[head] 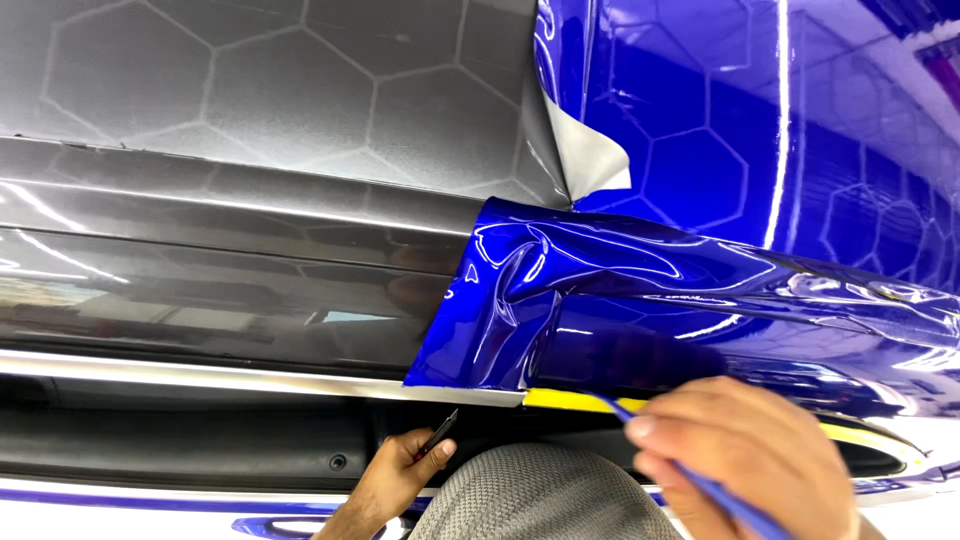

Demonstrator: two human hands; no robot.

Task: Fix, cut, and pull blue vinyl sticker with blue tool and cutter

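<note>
Head view: the right hand (745, 455) pinches a thin blue strip (720, 492) trimmed from the blue wrap film (560, 300) just above it. The left hand (400, 470), lower left, grips a small knife (438, 435). Pulling the strip low along the yellow tape (570, 399) should keep the edge clean. No labels visible.

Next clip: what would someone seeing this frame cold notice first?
The glossy blue vinyl film dominates, wrinkled and loose across the right half of a dark grey car body panel, with a corner peeled back showing its grey underside at top centre. Below, the right hand pulls a thin blue strip away near a yellow tape line, while the left hand holds a small dark knife.
</note>
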